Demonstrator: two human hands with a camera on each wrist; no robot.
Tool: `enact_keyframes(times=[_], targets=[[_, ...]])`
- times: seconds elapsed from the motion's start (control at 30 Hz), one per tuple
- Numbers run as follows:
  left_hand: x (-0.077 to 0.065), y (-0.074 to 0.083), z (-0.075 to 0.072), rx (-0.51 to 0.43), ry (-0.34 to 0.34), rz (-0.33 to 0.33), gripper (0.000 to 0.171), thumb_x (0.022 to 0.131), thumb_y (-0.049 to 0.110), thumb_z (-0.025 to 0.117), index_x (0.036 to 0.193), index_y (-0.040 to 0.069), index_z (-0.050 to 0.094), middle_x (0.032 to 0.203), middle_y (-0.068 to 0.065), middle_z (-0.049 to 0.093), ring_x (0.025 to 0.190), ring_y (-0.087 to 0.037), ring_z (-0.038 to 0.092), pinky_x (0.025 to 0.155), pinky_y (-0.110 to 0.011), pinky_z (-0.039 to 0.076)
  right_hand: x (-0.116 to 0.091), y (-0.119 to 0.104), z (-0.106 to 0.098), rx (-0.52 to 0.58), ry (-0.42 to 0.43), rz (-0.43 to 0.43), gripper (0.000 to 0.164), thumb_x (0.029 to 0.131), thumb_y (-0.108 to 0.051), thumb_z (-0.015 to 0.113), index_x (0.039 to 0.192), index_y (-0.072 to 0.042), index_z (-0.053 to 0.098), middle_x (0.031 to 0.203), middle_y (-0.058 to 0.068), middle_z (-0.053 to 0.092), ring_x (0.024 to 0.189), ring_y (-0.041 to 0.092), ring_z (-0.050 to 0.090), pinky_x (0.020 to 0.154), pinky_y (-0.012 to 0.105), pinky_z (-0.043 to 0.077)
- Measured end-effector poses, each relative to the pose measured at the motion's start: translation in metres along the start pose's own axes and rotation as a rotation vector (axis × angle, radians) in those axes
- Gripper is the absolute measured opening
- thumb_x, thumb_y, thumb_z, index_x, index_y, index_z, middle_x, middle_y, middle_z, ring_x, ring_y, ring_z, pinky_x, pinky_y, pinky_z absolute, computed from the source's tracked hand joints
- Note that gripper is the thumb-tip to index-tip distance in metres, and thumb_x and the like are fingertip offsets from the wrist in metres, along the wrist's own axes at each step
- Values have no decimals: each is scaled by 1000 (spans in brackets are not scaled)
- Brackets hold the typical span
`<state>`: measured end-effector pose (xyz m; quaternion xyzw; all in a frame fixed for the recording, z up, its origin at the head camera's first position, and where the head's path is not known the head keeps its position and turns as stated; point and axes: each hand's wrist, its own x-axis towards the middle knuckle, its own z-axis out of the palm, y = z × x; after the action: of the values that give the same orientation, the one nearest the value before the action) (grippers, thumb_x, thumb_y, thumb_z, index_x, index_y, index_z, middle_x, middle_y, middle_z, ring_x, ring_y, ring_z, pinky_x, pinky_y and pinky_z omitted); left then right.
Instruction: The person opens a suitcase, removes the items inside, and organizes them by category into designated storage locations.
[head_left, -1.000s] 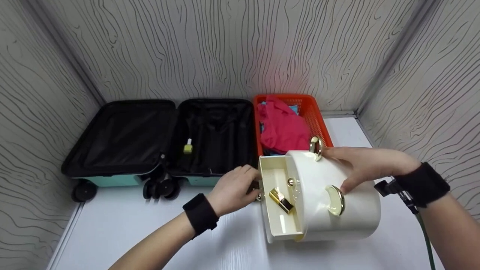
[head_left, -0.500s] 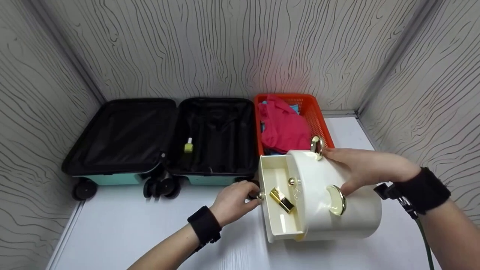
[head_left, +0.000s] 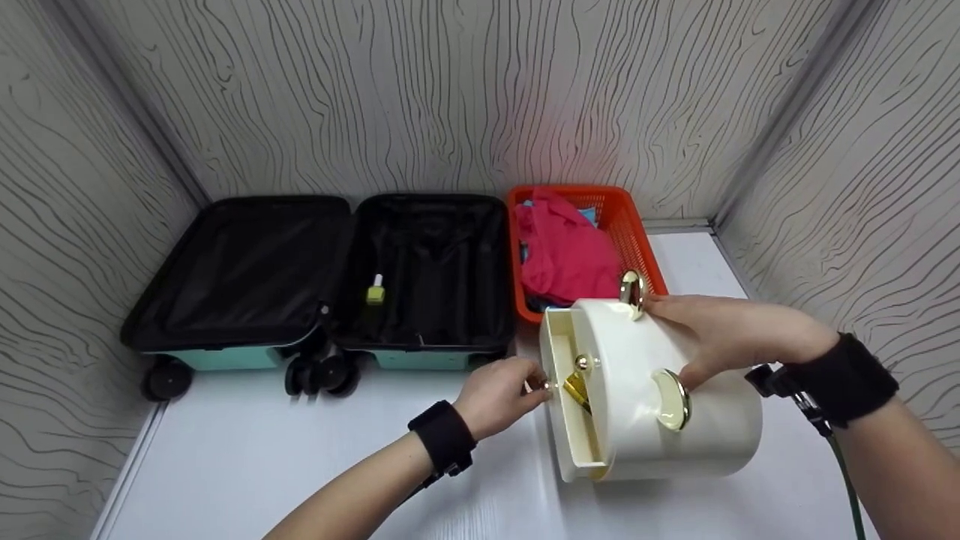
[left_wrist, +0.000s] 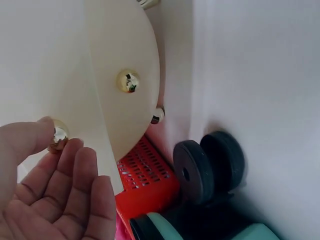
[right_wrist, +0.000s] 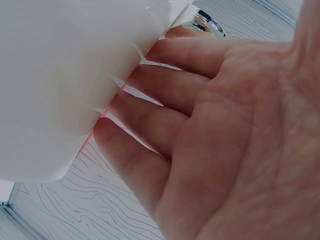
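Observation:
A white rounded storage box (head_left: 705, 450) with gold ear-shaped trims lies at the right of the white surface, its shallow drawer (head_left: 566, 439) partly pulled out on the left. My left hand (head_left: 499, 399) pinches the drawer's gold knob (left_wrist: 60, 132) between thumb and index finger, the other fingers loosely bent below. Inside the drawer a gold lipstick-like tube (head_left: 576, 389) shows, partly hidden by the box's front. My right hand (head_left: 742, 334) rests on the curved body, thumb by one gold trim (head_left: 673, 400); its straight fingers (right_wrist: 150, 115) touch the far side. A second gold knob (left_wrist: 128, 81) sits on the box front.
An open suitcase (head_left: 247, 266) with black lining and mint shell stands at the back left. Its right half holds a yellow-green nail polish bottle (head_left: 376, 292). Behind the box is an orange basket (head_left: 634, 232) with pink cloth (head_left: 566, 251). Patterned walls enclose three sides.
The left hand has moved right, and the drawer has slid further into the box, covering more of the gold tube. The right hand has stayed in place on the box.

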<state>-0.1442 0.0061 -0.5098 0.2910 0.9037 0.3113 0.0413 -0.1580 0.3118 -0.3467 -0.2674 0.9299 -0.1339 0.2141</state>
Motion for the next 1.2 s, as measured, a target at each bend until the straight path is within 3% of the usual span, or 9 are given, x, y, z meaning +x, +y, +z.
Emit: enact_keyframes(times=[0.2,0.33,0.43,0.6,0.73,0.83,0.97,1.2], targets=[[15,12,10,-22,-30,4,10,94,31,74,96,22,73,88,15,70,81,-3,64,67,-22,48,1,0,2,4,10,-16,89,69,-36,90,145,-10,51,128,-1,60,107,16,56,93,42,48],[21,18,16,-38,-30,-2,8,94,30,74,95,22,73,88,16,69,82,-3,65,67,-21,47,0,0,2,12,2,-2,93,70,-36,90,148,-10,49,134,0,58,110,16,55,96,42,47],[22,19,19,-61,-28,-12,6,93,29,74,95,23,73,87,17,68,81,-2,65,66,-20,47,-3,1,2,18,2,9,101,71,-41,90,153,-5,44,147,9,52,121,22,54,102,48,45],[19,14,24,-116,-36,-50,16,90,31,77,102,21,73,90,15,67,81,-1,62,68,-19,47,-4,5,4,33,6,26,104,71,-42,90,154,-3,42,153,13,48,126,26,52,104,51,44],[18,6,35,-93,-79,-94,27,89,34,77,108,15,73,90,9,70,77,-3,60,67,-22,47,-5,5,3,38,6,30,105,71,-40,90,156,-3,40,154,15,46,128,28,51,105,53,43],[18,0,47,-76,-116,-116,24,90,33,76,105,14,74,85,9,69,73,-2,58,63,-22,46,-6,5,3,47,5,38,106,71,-40,90,156,-2,39,155,16,45,128,29,51,104,53,43],[19,-4,59,-57,-117,-132,18,87,29,77,101,18,74,80,12,66,70,-1,55,60,-21,43,-6,5,3,50,8,42,106,71,-41,90,156,-4,39,154,14,46,127,27,52,104,51,44],[23,-5,64,-13,-99,-127,10,90,27,76,95,18,74,82,9,66,71,-2,56,60,-23,44,-7,5,2,47,1,38,108,71,-44,90,156,-2,39,156,18,43,132,33,50,106,56,42]])
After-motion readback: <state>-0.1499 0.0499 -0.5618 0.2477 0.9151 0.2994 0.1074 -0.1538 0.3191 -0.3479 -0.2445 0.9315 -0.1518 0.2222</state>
